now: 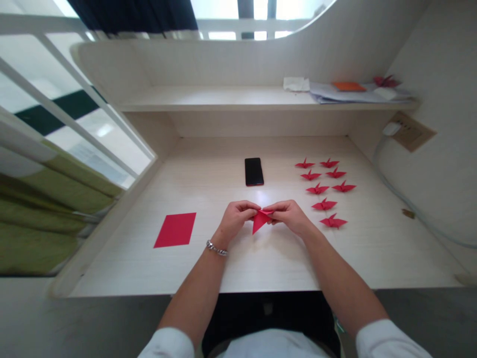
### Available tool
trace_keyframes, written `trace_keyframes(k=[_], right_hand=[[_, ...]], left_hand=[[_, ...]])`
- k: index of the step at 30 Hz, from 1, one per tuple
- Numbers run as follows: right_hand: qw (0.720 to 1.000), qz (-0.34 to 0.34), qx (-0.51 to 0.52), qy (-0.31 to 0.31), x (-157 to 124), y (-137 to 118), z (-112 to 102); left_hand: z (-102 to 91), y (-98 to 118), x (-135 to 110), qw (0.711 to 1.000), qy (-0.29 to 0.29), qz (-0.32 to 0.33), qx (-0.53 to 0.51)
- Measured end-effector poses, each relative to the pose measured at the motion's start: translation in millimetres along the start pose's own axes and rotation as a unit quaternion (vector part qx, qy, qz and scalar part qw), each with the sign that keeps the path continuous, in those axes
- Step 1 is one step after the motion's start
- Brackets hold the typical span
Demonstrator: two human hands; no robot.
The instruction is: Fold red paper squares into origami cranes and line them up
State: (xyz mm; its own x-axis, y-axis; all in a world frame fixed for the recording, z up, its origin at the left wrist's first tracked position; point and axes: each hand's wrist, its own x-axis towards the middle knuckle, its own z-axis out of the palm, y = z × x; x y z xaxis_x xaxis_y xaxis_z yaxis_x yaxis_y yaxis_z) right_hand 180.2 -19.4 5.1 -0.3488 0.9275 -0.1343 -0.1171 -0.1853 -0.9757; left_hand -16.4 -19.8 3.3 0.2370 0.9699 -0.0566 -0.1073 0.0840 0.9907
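Observation:
Between my two hands is a partly folded piece of red origami paper (pixel 261 220), with one pointed flap hanging down toward me. My left hand (pixel 238 217) pinches its left side, thumb and fingers pressed together. On the other side my right hand (pixel 288 216) grips the upper right edge in the same way. Parts of the paper are covered by my fingertips. A flat red paper square (pixel 175 229) lies on the desk to the left. To the right, several folded red paper cranes (pixel 324 204) stand in two columns with wings spread.
A black phone (pixel 254 172) lies beyond my hands on the pale desk (pixel 208 164). Above it runs a shelf (pixel 208 97) with papers (pixel 335 93) and an orange sheet (pixel 349 86). A cable (pixel 395 191) hangs from a wall socket (pixel 412 132) at right.

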Motion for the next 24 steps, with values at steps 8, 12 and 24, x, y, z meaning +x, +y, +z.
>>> trace_keyframes(k=[8, 12, 24], right_hand=[[1.000, 0.012, -0.025, 0.011, 0.1, 0.3, 2.7], [0.999, -0.009, -0.053, 0.005, 3.0, 4.7, 4.7], [0.997, -0.025, -0.068, 0.009, 4.0, 5.6, 4.8]], left_hand=[[3.0, 4.9, -2.4, 0.994, 0.009, 0.033, 0.101], [3.9, 4.1, -1.3, 0.997, 0.003, 0.027, 0.074], [4.4, 0.8, -0.3, 0.999, 0.008, 0.024, 0.030]])
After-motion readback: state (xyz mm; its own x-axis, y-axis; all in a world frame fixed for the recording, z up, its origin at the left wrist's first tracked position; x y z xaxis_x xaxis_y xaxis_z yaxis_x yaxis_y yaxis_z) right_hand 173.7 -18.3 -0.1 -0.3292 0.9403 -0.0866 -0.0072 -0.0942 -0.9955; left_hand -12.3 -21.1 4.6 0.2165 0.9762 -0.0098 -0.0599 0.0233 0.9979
